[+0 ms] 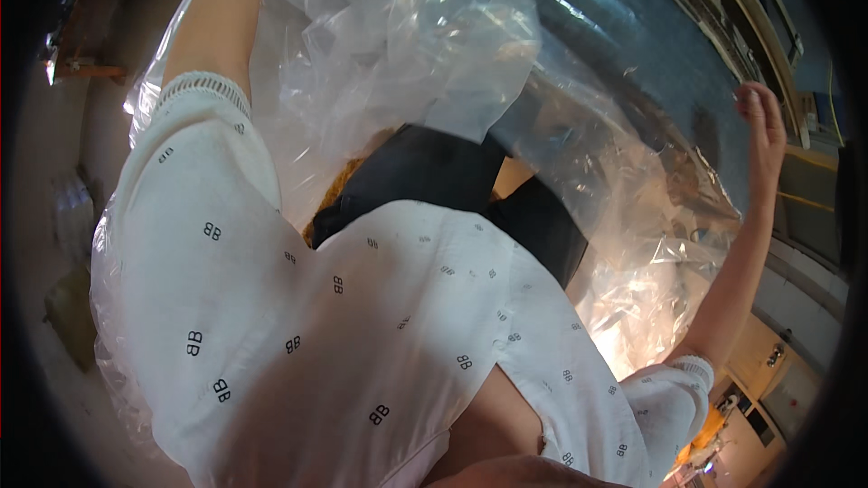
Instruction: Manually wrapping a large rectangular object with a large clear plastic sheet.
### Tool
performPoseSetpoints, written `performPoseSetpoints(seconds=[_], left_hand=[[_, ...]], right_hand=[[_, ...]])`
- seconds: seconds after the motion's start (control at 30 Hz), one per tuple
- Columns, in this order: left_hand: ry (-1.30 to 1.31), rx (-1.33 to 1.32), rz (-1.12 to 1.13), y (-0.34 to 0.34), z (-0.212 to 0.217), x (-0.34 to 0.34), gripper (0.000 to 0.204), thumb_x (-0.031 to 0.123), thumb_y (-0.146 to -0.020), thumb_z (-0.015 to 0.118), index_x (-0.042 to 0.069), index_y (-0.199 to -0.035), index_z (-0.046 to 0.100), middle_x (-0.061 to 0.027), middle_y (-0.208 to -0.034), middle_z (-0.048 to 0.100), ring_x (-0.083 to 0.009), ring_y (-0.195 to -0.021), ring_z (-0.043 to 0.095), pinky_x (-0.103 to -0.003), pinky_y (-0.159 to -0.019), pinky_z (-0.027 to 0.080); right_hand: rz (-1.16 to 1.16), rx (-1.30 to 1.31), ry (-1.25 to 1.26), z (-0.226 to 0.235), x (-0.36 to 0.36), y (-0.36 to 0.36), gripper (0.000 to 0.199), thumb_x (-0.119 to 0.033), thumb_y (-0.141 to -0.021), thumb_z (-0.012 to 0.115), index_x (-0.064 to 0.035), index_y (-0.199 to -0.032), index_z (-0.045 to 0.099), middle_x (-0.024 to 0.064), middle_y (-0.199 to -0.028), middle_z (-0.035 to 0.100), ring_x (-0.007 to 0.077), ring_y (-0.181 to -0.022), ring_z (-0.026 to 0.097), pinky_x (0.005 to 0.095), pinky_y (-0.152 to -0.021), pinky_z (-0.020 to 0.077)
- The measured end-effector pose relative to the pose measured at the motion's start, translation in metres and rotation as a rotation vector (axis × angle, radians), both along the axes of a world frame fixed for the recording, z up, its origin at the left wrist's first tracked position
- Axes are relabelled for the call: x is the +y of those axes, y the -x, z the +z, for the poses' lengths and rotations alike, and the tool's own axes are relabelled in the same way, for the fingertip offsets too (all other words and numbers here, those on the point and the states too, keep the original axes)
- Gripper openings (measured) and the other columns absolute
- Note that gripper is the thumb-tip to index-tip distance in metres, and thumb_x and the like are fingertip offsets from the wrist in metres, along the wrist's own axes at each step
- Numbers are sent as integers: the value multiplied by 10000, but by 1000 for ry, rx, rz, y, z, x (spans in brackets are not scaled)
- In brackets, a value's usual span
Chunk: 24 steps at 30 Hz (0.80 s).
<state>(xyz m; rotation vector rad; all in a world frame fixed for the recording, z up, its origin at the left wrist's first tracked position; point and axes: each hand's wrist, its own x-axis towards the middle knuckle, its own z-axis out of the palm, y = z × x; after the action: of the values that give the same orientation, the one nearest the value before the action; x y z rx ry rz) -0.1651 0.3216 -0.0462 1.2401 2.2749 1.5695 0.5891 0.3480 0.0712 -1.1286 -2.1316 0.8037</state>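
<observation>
The right hand (765, 125) has part-curled fingers, any hold impossible to tell; the left hand is out of view; clear plastic film (416, 45) billows leftward of those fingers; uneven tugging could snag its loose folds.

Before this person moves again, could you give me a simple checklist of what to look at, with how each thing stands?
1. Right hand visible: ok, toward the right of the view, beside a bluish surface.
2. Right hand's grip: cannot tell; its fingers look curled, but no held thing is clear.
3. Left hand visible: not ok; the left arm runs out past the top edge.
4. Clear plastic sheeting smooth: not ok; it is crumpled and creased.
5. Right sleeve clear of the hand: ok, it ends well up the arm.
</observation>
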Motion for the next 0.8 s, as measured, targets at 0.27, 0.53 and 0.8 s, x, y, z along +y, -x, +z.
performPoseSetpoints(seconds=[0.27,0.53,0.8], left_hand=[[-472,193,355,31,-30,14,211,197,-806,508,21,-803,623,-130,-793,621,-228,-770,573,-340,-690,445],[-310,155,402,9,-18,-14,262,246,-814,514,30,-930,607,-179,-906,615,-296,-859,574,-373,-765,437],[-225,-251,-74,-73,-5,0,181,189,-831,520,16,-801,565,-141,-773,588,-267,-790,557,-345,-711,431]], right_hand=[[288,-22,352,-114,-189,187,422,-140,-776,613,-53,-1172,494,138,-1261,439,299,-1086,494,360,-919,365],[199,264,504,-82,-176,180,189,-105,-873,435,-21,-1001,545,48,-879,571,127,-851,523,281,-794,410],[1196,2780,1232,0,-151,46,450,-335,-848,512,-17,-1162,455,138,-1144,482,220,-1045,476,408,-915,364]])
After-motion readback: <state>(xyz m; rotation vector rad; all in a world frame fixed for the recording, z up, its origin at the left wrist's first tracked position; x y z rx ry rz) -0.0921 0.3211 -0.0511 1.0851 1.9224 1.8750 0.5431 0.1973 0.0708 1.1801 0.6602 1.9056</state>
